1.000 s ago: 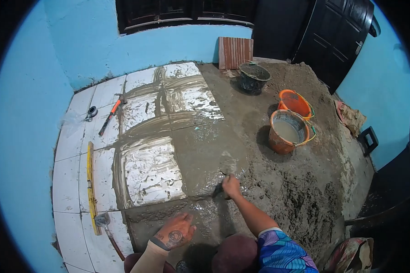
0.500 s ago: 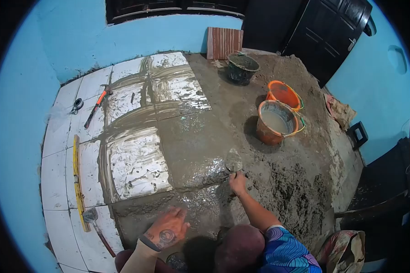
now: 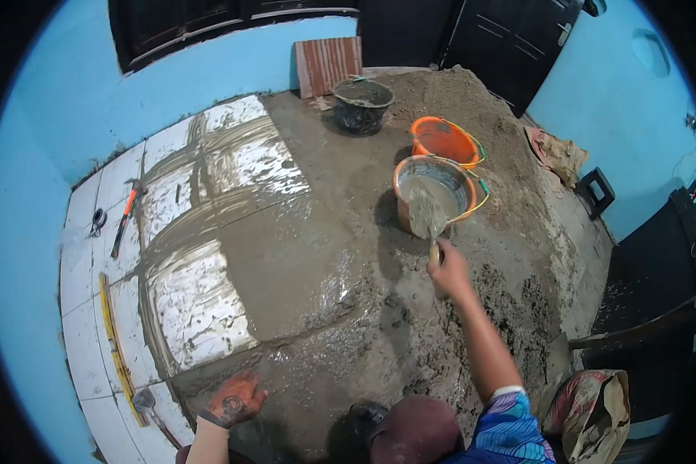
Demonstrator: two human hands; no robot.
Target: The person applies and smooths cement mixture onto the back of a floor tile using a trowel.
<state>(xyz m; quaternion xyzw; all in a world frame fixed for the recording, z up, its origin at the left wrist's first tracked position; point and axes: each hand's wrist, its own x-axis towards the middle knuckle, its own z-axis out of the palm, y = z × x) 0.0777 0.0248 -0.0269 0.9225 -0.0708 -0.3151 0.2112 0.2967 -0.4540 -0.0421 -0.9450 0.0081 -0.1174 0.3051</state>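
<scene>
My right hand (image 3: 450, 271) is closed round the handle of a trowel (image 3: 427, 210). Its mortar-coated blade overlaps the front rim of an orange bucket (image 3: 404, 210) that holds grey, watery slurry. At the lower left, my left hand (image 3: 236, 398) hovers low over the wet mortar bed (image 3: 317, 371) near the tile edge, fingers loosely apart and nothing in them. Between the hands lies a smooth, wet mortar-covered square (image 3: 286, 263), next to a white tile (image 3: 197, 305) smeared with grey mortar.
A second orange bucket (image 3: 441, 143) and a black bucket (image 3: 361, 116) stand behind. On the left tiles lie a hammer (image 3: 125, 220), a yellow level (image 3: 114, 340) and a mallet (image 3: 148, 404). A sand heap (image 3: 472, 93) rises by the door; a sack (image 3: 595, 417) sits lower right.
My right hand has carried the trowel from the mortar bed up to the bucket's rim. My left hand has drawn back toward me, and the camera view has shifted right.
</scene>
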